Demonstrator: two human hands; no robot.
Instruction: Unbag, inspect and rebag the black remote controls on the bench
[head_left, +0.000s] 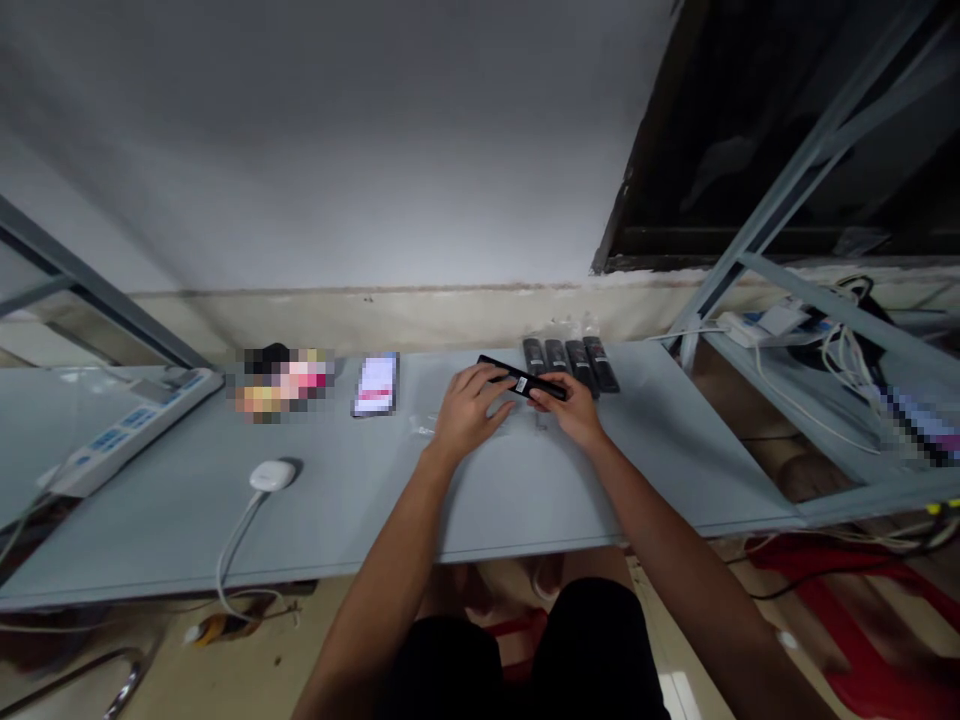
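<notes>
The remote control (499, 369) is black (white label (521, 385)), the tabletop (172, 530) pale grey-blue.

A long black remote control (510, 377) looks like matt plastic, with a small white paper label (521, 385) on it. The pale grey tabletop (360, 520) is smooth and faintly glossy, and the round white plastic puck (271, 475) is smooth.
</notes>
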